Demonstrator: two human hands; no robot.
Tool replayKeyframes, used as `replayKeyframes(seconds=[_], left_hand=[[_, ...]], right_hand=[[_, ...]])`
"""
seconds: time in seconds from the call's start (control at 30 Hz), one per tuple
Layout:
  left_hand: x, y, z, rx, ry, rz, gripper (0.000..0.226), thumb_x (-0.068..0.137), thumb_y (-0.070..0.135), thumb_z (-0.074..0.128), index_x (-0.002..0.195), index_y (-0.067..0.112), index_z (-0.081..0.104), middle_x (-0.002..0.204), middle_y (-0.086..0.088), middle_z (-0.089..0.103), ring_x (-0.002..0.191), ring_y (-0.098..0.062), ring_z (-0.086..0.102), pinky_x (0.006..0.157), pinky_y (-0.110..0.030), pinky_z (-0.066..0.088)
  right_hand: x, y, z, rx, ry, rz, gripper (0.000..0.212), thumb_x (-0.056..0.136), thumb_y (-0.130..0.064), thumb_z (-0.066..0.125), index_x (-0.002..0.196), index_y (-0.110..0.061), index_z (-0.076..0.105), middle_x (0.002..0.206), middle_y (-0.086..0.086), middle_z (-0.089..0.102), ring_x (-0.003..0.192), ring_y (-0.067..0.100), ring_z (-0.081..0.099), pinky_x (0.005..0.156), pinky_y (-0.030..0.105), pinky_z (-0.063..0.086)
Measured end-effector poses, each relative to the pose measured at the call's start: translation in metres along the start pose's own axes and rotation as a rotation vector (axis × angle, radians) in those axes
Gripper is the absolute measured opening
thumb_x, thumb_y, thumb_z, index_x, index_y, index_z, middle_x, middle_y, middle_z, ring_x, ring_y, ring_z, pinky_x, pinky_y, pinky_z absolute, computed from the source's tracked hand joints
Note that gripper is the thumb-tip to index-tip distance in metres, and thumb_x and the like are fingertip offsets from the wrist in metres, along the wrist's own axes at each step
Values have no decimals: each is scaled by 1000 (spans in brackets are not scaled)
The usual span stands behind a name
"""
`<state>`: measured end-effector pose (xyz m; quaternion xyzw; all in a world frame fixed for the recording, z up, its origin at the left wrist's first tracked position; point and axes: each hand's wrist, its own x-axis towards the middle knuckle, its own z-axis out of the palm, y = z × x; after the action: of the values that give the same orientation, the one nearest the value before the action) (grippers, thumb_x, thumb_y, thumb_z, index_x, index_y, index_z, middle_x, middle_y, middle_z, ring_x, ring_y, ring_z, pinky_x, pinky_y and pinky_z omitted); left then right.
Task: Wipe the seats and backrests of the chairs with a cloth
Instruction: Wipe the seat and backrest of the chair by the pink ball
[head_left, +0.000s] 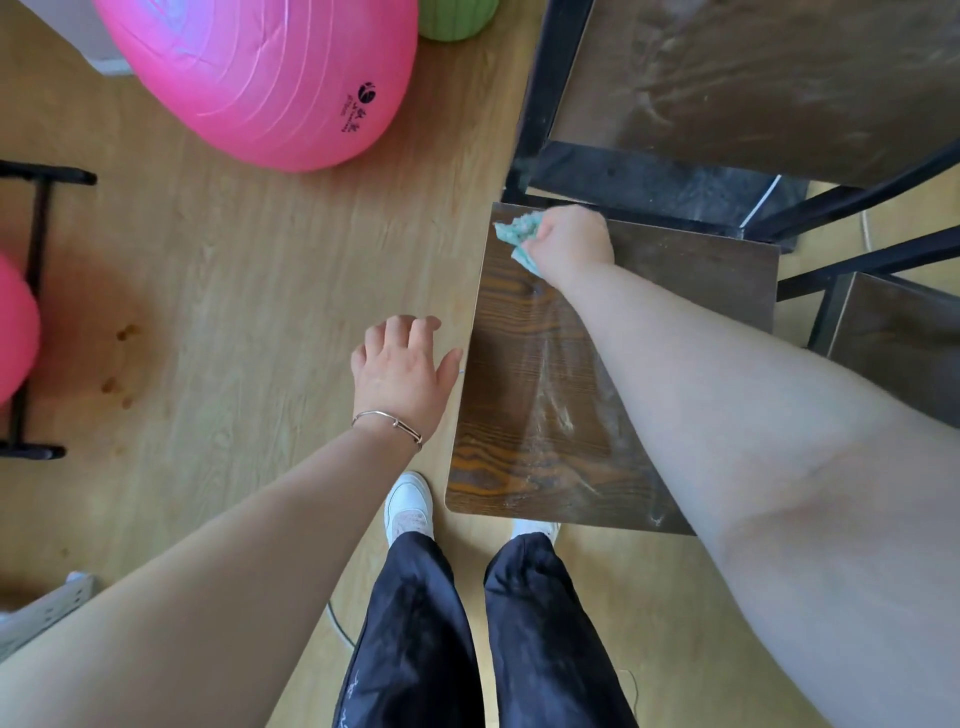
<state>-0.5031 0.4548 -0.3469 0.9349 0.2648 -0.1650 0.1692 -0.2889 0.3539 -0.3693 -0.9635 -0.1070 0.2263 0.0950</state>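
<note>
From the head camera, a pale wood-plank floor (234, 270) is filling most of the room, with a large glossy pink exercise ball (260, 73) lying at the top left, a green ribbed round object (454, 18) just beyond it, and a black metal rack (31, 312) standing at the left edge beside a second pink ball (15, 327). To the right, a dark brown wood-grain chair seat (524, 410) is sitting below the camera, its near corners rounded, and a dark wood surface with a black metal frame (753, 78) is looming above its far end. The seat is showing pale dusty streaks along its middle and near edge. The right hand (571, 241) is closed around a crumpled teal cloth (517, 234), pressing it onto the far left corner of the seat. The left hand (402, 369), wearing a thin metal bracelet (387, 421), is hovering open with fingers spread just beside the seat's left edge, holding nothing. The right forearm is covering much of the seat's right side, another dark seat (893, 338) is being cut off at the right, and white shoes (408, 506) are peeking out below black trousers (415, 634).
</note>
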Motion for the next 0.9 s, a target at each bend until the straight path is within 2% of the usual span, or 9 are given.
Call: replayKeyframes(seconds=[0.13, 0.2, 0.3, 0.47, 0.6, 0.67, 0.73, 0.8, 0.9], left_hand=[[-17, -2, 5, 17, -20, 12, 45, 97, 51, 37, 133, 25, 46, 133, -2, 46, 122, -29, 38, 99, -43, 32], [-27, -5, 9, 29, -32, 16, 45, 97, 51, 38, 132, 25, 46, 133, -3, 46, 122, -30, 38, 99, -43, 32], [-44, -12, 19, 39, -57, 12, 45, 96, 52, 38, 131, 25, 47, 132, -3, 47, 121, -30, 38, 97, -43, 32], [-74, -21, 34, 64, -98, 21, 45, 96, 51, 39, 130, 24, 48, 131, -4, 47, 120, -31, 39, 96, -44, 34], [-87, -23, 38, 75, -130, 18, 47, 96, 52, 39, 132, 23, 47, 132, -4, 47, 121, -31, 38, 96, -44, 33], [-89, -21, 38, 79, -128, 32, 47, 96, 52, 39, 132, 23, 47, 132, -4, 46, 121, -31, 38, 97, -44, 33], [-88, -17, 36, 85, -112, 53, 46, 96, 51, 40, 132, 23, 47, 132, -5, 47, 121, -31, 38, 97, -45, 33], [-83, -12, 33, 80, -91, 68, 45, 96, 50, 40, 130, 22, 48, 131, -5, 47, 120, -31, 39, 96, -45, 33], [-70, -4, 29, 72, -65, 76, 44, 96, 50, 41, 129, 22, 48, 131, -5, 47, 120, -32, 39, 97, -45, 33]], right_hand=[[-58, 14, 16, 14, -29, -39, 23, 94, -32, 61, 105, -14, 70, 98, 5, 67, 88, 20, 65, 79, 31, 58], [-85, 21, 25, 59, -59, -51, 18, 94, -31, 60, 90, -15, 68, 92, 3, 67, 85, 21, 64, 75, 29, 55], [-125, 35, 44, 114, -89, -91, 27, 91, -26, 62, 68, -16, 54, 85, 1, 58, 81, 23, 58, 67, 29, 47], [-192, 57, 73, 167, -132, -149, 31, 90, -23, 64, 66, -13, 46, 82, -2, 48, 71, 21, 49, 62, 27, 32], [-239, 71, 94, 197, -197, -186, 35, 91, -21, 63, 66, -15, 39, 81, 0, 43, 67, 21, 43, 59, 30, 30], [-255, 76, 103, 193, -220, -214, 35, 91, -21, 63, 67, -16, 37, 81, -2, 40, 66, 21, 42, 58, 32, 31], [-264, 79, 108, 189, -227, -242, 33, 91, -22, 63, 68, -16, 40, 82, -3, 40, 68, 21, 44, 57, 36, 39], [-267, 80, 107, 198, -228, -253, 30, 90, -24, 65, 69, -14, 46, 84, -1, 45, 70, 21, 47, 60, 38, 46], [-259, 84, 98, 274, -218, -254, 25, 89, -24, 66, 73, -8, 55, 87, 0, 52, 74, 21, 52, 64, 38, 48]])
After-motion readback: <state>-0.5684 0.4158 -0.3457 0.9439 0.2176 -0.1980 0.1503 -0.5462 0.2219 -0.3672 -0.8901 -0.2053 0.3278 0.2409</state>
